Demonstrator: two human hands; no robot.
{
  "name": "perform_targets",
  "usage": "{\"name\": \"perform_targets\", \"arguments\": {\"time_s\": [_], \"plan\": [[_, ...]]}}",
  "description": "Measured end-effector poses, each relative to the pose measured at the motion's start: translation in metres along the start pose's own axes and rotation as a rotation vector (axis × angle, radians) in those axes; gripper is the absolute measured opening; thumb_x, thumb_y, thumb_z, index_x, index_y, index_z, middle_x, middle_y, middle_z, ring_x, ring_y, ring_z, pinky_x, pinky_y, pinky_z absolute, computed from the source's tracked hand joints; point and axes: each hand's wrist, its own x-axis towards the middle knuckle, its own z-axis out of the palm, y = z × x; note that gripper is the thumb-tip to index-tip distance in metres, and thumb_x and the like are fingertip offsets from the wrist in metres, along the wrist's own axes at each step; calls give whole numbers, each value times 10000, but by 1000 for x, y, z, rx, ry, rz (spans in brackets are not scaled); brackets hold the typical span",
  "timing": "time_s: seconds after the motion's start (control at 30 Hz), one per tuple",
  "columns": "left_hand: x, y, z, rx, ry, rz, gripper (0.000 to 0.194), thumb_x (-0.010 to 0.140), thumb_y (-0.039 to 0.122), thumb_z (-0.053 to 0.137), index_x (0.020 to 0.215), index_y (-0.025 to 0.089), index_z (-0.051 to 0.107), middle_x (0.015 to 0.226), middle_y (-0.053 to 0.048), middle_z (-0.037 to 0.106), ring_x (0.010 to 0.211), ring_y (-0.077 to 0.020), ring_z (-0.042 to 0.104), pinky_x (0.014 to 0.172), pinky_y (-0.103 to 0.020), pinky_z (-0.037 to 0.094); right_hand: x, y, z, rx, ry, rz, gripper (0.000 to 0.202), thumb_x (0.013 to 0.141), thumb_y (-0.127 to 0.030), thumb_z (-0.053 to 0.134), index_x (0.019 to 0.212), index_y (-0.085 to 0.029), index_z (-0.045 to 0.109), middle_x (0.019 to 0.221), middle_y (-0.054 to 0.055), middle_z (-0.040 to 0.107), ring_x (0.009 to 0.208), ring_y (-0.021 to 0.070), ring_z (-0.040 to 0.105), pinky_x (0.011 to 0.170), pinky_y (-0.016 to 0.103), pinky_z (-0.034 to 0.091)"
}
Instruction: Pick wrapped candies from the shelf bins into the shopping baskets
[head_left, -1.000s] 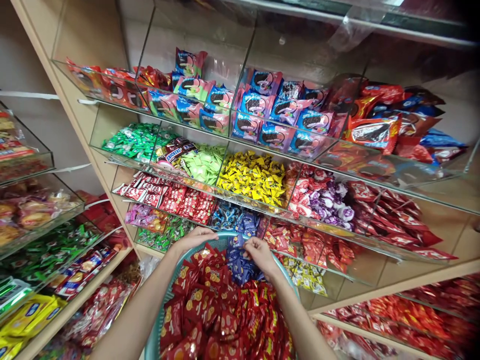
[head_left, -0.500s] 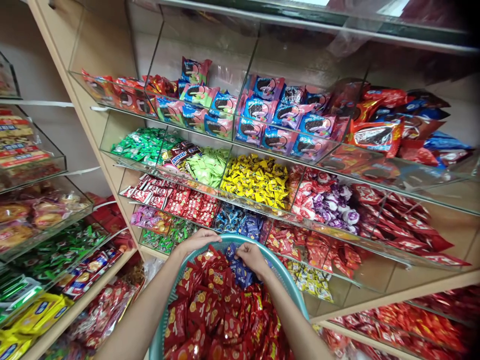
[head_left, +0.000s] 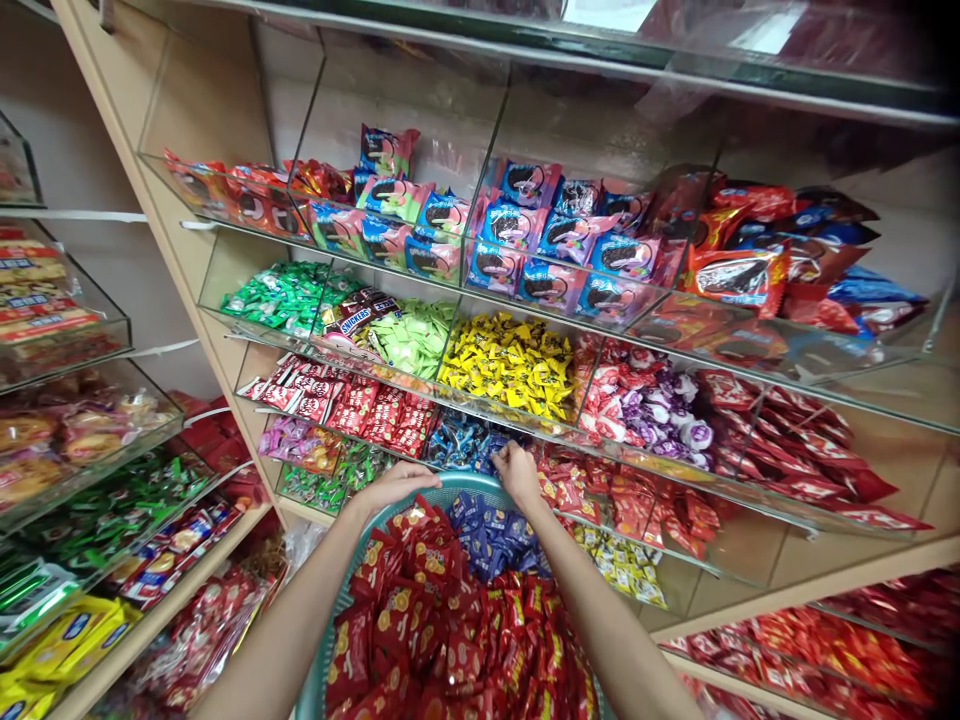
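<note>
The teal plastic basket (head_left: pixel 577 545) in front of me holds red packets with an orange-slice print (head_left: pixel 405 590), blue-wrapped candies (head_left: pixel 495 535) at the far side and shiny red-and-yellow packets (head_left: pixel 525 630) at the near right. My left hand (head_left: pixel 397 482) is closed over the basket's far left rim. Just beyond the far rim, my right hand (head_left: pixel 517 475) has curled fingers at the shelf compartment of blue candies (head_left: pixel 469 442). Whatever lies in its fingers is hidden.
Slanted glass bins rise ahead, with yellow candies (head_left: pixel 510 370), purple and white candies (head_left: pixel 675 410) and cookie packs (head_left: pixel 517 230). Glass edges run close above my right hand. Another shelf with snack packs (head_left: pixel 52 290) stands at left. Red packets (head_left: pixel 825 640) lie low at right.
My right hand has moved up and forward, from the blue candies inside the basket to the shelf compartment beyond its rim. My left hand stays on the rim.
</note>
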Motion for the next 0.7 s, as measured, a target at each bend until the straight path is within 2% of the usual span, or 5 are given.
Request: {"name": "perform_targets", "arguments": {"time_s": [0.1, 0.23, 0.7], "plan": [[-1, 1, 0, 11, 6, 9, 387, 636, 471, 610, 818, 135, 676, 854, -53, 666, 786, -172, 570, 705, -230, 396, 12, -6, 8, -193, -62, 48, 192, 792, -328, 472, 875, -172, 546, 856, 100, 614, 791, 195, 590, 635, 255, 384], [-2, 4, 0, 27, 8, 18, 371, 656, 450, 603, 829, 130, 675, 870, -61, 664, 819, -180, 568, 734, -239, 392, 17, -9, 16, -251, -93, 64, 241, 783, -303, 489, 948, -136, 544, 918, 158, 601, 859, 243, 593, 677, 307, 415], [0, 0, -1, 28, -3, 6, 393, 661, 468, 593, 831, 122, 672, 860, -60, 662, 813, -181, 567, 721, -232, 396, 14, -10, 22, -344, -113, 104, 215, 806, -199, 440, 945, -99, 569, 944, 191, 606, 880, 245, 601, 704, 304, 440]]}}
